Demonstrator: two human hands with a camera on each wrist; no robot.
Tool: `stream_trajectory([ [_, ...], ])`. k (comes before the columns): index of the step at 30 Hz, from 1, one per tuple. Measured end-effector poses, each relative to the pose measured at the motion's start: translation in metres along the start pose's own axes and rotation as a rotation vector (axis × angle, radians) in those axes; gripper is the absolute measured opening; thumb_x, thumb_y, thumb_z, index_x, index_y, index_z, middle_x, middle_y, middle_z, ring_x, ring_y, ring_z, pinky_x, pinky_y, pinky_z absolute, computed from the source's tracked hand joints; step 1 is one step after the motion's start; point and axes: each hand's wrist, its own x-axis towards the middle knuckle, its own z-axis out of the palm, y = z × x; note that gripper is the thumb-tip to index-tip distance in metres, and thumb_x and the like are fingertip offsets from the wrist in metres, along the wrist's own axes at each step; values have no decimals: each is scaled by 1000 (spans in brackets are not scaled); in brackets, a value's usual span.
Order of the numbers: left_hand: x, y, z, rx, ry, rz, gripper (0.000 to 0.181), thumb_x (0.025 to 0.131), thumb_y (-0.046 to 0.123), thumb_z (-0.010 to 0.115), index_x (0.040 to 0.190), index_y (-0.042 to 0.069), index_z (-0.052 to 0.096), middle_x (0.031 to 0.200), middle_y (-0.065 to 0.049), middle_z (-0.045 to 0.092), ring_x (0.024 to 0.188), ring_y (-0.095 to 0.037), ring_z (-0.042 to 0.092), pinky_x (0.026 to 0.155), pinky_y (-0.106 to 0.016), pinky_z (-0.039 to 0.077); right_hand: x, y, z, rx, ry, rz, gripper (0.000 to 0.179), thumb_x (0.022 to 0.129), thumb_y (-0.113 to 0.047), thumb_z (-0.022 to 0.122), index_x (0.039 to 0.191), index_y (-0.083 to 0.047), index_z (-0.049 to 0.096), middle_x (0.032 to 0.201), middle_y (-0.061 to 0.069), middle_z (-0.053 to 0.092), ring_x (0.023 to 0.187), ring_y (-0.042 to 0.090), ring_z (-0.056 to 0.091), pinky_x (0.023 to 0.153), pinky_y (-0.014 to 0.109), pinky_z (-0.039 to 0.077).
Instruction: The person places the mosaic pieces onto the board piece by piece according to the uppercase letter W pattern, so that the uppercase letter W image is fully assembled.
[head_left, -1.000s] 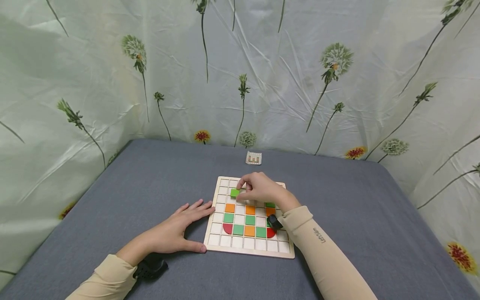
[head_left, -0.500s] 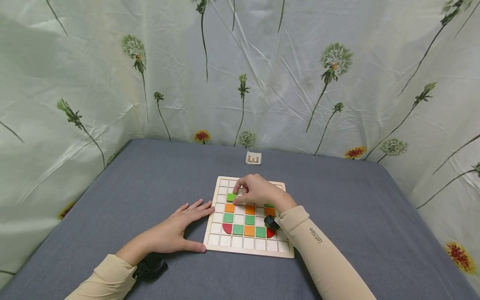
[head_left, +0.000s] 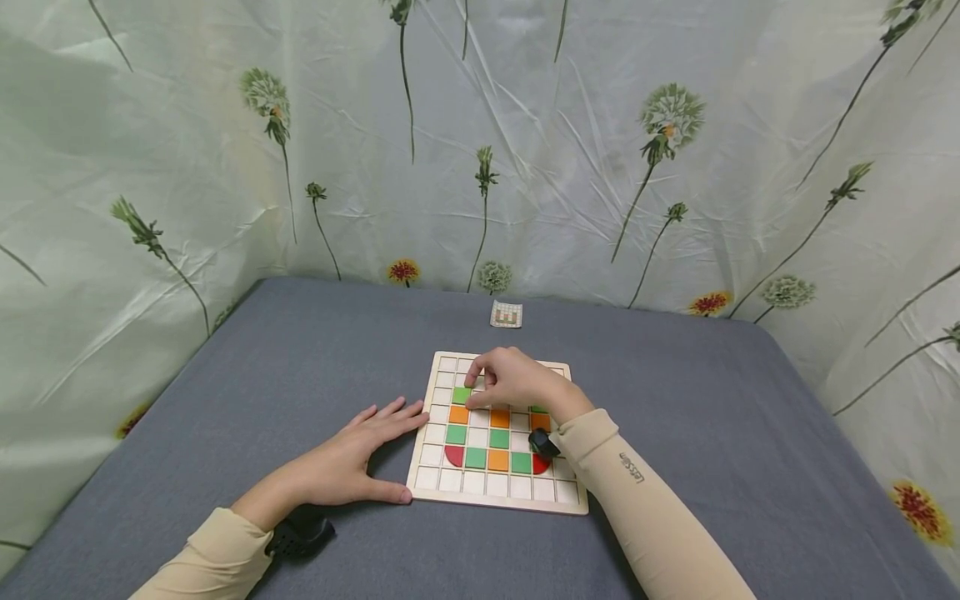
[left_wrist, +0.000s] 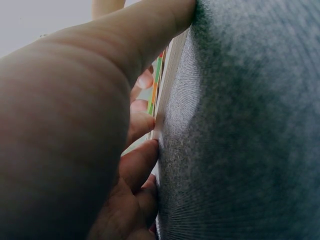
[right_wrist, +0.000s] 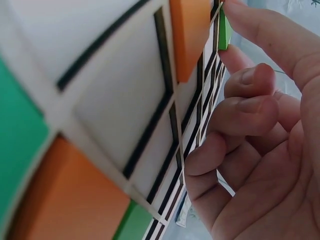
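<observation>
A pale wooden grid board (head_left: 451,481) lies on the table, with orange, green and red tiles in several cells. My right hand (head_left: 517,382) is over its back half. Thumb and index finger pinch a bright green square tile (head_left: 461,395), set just behind an orange tile (head_left: 459,414) near the board's left side. In the right wrist view the green tile (right_wrist: 225,31) shows between those two fingertips, flat over the grid, while the other fingers curl in. My left hand (head_left: 358,460) rests palm down with fingers spread, fingertips and thumb tip against the board's left edge.
A small printed card (head_left: 506,314) showing a grid pattern lies behind the board. Grey cloth (head_left: 345,350) covers the table, and a flowered curtain (head_left: 570,183) hangs along its far side. Red quarter-round tiles (head_left: 454,456) sit in the board's front corners of the pattern.
My right hand has moved slightly left and toward me, bringing the green tile down into line behind the left orange tile. The left hand has stayed put.
</observation>
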Motion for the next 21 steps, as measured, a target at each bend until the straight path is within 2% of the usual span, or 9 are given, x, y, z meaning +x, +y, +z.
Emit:
stream_trajectory([
  [12, 4, -1, -1, -3, -9, 15, 99, 86, 59, 86, 166, 21, 43, 177, -7, 34, 166, -43, 21, 129, -74, 11, -5, 1, -2, -1, 0, 2, 15, 97, -29, 81, 107, -19, 77, 69, -3, 55, 59, 11, 45, 61, 23, 38],
  [14, 2, -2, 0, -9, -3, 2, 99, 85, 60, 86, 166, 22, 43, 177, -6, 34, 167, -43, 21, 129, -73, 10, -5, 0, -3, 1, -12, -5, 15, 98, -29, 80, 109, -19, 76, 68, -3, 55, 58, 11, 45, 61, 23, 39],
  [18, -3, -6, 3, -21, 7, -25, 100, 84, 62, 86, 167, 24, 43, 177, -4, 33, 167, -42, 20, 129, -73, 10, -9, 2, -7, -17, -19, -11, 20, 102, -30, 76, 117, -18, 75, 70, -2, 56, 59, 11, 46, 63, 24, 41],
  [21, -6, -8, 4, -40, 14, -32, 100, 84, 62, 86, 167, 25, 43, 177, -4, 33, 167, -41, 19, 130, -72, 9, -21, 6, -16, -47, 15, -16, 28, 104, -31, 73, 127, -15, 73, 76, -2, 59, 64, 11, 49, 66, 25, 43],
])
